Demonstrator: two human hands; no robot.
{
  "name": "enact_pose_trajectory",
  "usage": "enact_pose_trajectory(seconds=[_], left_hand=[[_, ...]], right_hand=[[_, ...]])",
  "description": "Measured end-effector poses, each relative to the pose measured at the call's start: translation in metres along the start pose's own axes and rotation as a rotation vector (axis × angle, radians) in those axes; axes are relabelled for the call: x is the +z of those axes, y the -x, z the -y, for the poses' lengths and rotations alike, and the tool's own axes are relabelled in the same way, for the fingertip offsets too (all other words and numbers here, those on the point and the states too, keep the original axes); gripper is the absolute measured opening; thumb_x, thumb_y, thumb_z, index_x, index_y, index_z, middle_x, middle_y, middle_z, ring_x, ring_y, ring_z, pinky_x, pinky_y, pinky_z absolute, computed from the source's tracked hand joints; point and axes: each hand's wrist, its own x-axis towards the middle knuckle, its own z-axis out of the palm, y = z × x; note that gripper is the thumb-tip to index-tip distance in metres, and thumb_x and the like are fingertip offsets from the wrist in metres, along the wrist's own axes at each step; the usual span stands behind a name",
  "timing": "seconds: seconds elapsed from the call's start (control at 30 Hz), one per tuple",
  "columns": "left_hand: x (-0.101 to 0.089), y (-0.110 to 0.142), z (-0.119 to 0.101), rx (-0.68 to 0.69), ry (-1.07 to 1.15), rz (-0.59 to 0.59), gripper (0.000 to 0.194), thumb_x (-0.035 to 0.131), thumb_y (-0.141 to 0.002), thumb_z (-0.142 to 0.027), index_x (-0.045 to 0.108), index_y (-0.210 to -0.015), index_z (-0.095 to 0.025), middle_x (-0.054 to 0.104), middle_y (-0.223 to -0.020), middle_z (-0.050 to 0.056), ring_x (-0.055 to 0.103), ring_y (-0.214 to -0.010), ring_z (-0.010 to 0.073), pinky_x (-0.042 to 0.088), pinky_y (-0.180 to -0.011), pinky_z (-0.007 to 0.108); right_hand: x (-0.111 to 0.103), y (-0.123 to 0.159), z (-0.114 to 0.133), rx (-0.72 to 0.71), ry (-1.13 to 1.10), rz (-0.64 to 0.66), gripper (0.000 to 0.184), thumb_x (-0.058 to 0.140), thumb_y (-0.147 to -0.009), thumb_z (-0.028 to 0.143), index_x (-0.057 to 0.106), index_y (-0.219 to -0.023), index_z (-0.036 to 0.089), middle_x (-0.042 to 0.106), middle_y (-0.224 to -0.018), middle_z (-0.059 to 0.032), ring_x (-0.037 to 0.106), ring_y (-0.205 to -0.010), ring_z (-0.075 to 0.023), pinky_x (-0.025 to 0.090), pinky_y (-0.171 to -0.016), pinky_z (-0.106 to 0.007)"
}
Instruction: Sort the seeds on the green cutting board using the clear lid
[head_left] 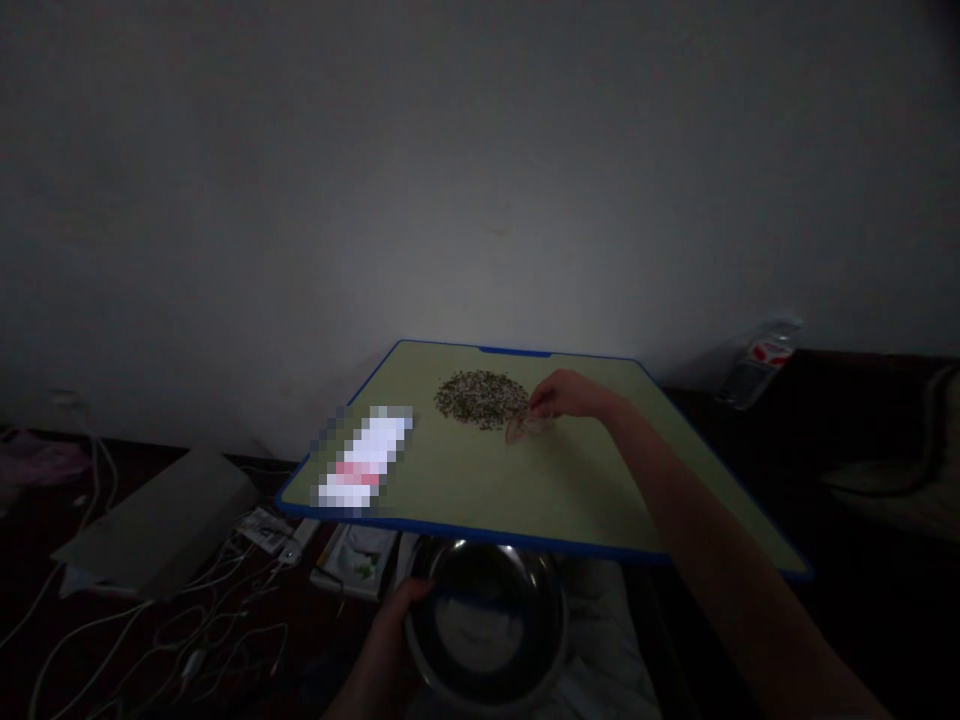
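Observation:
My left hand (409, 605) grips the left rim of a shiny metal bowl (559, 615), which is held just below the near edge of a board. No contents can be made out in its dark inside. Over the pale green board (442, 490) with a blue border, my right hand (566, 393) reaches in from the right, its fingers pinched together. A thin, see-through brownish piece (527, 427) hangs from those fingertips; its kind is unclear. It touches or overlaps the right side of a spread pile of small dark and light grains (480, 398).
A bright, blurred-out rectangle (364, 460) lies on the board's left side. Tangled white cables (202, 610), a grey flat box (165, 520) and a small white tray (360, 560) are at lower left. A clear plastic package (761, 362) stands at right, near the wall (480, 180).

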Motion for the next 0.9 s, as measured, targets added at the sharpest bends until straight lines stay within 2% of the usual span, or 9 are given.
enact_pose_trajectory(seconds=[0.13,0.3,0.4,0.5,0.67,0.77,0.9], left_hand=[[-0.009,-0.005,0.003,-0.003,0.002,-0.008,0.014,0.061,-0.063,-0.030,0.067,-0.070,-0.019,0.069,-0.058,0.005,0.063,-0.075,0.0282,0.043,-0.069,0.036],[-0.009,-0.008,0.005,-0.004,0.008,0.005,0.020,0.064,-0.060,-0.029,0.067,-0.076,-0.017,0.069,-0.060,0.007,0.062,-0.077,0.0291,0.043,-0.072,0.038],[-0.008,-0.009,0.006,-0.010,0.028,0.021,0.024,0.066,-0.057,-0.030,0.067,-0.079,-0.018,0.069,-0.062,0.007,0.062,-0.080,0.0305,0.043,-0.074,0.039],[-0.008,-0.010,0.007,-0.020,0.022,0.031,0.024,0.065,-0.058,-0.032,0.067,-0.078,-0.020,0.069,-0.060,0.006,0.062,-0.081,0.0314,0.043,-0.074,0.041],[-0.009,-0.012,0.008,-0.011,-0.009,0.040,0.013,0.064,-0.059,-0.030,0.066,-0.066,-0.019,0.068,-0.056,0.004,0.062,-0.079,0.0292,0.042,-0.075,0.040],[-0.010,-0.013,0.009,-0.002,-0.029,0.038,0.012,0.063,-0.061,-0.031,0.065,-0.062,-0.019,0.068,-0.055,0.005,0.062,-0.079,0.0286,0.042,-0.077,0.039],[-0.010,-0.012,0.009,-0.008,-0.036,0.043,0.014,0.063,-0.060,-0.034,0.065,-0.059,-0.020,0.067,-0.054,0.005,0.062,-0.078,0.0307,0.042,-0.075,0.041]], right_hand=[[0.002,-0.027,0.004,-0.050,0.054,-0.032,0.016,0.064,-0.060,0.024,0.070,-0.073,0.017,0.064,-0.056,0.0002,0.056,-0.050,-0.0091,0.043,-0.048,-0.017],[0.004,-0.041,0.004,-0.030,-0.035,-0.059,0.015,0.065,-0.060,0.023,0.070,-0.072,0.015,0.064,-0.059,-0.0015,0.056,-0.050,-0.0094,0.044,-0.048,-0.017],[0.006,-0.039,0.001,-0.009,-0.156,-0.058,0.015,0.064,-0.061,0.022,0.069,-0.073,0.014,0.065,-0.061,-0.0022,0.057,-0.052,-0.0098,0.047,-0.049,-0.019],[0.009,-0.033,-0.003,0.021,-0.260,-0.115,0.017,0.065,-0.063,0.024,0.067,-0.076,0.013,0.065,-0.062,-0.0031,0.058,-0.054,-0.0103,0.050,-0.051,-0.021],[0.011,-0.023,-0.006,0.022,-0.384,-0.200,0.013,0.061,-0.068,0.023,0.061,-0.077,0.012,0.066,-0.069,-0.0060,0.061,-0.059,-0.0130,0.051,-0.052,-0.022],[0.010,-0.015,-0.008,0.057,-0.396,-0.283,0.011,0.053,-0.076,0.024,0.053,-0.081,0.014,0.066,-0.070,-0.0070,0.062,-0.058,-0.0125,0.049,-0.048,-0.020],[0.012,-0.001,-0.018,0.213,-0.303,-0.437,0.014,0.044,-0.082,0.029,0.046,-0.089,0.016,0.066,-0.070,-0.0061,0.058,-0.046,-0.0085,0.042,-0.039,-0.015]])
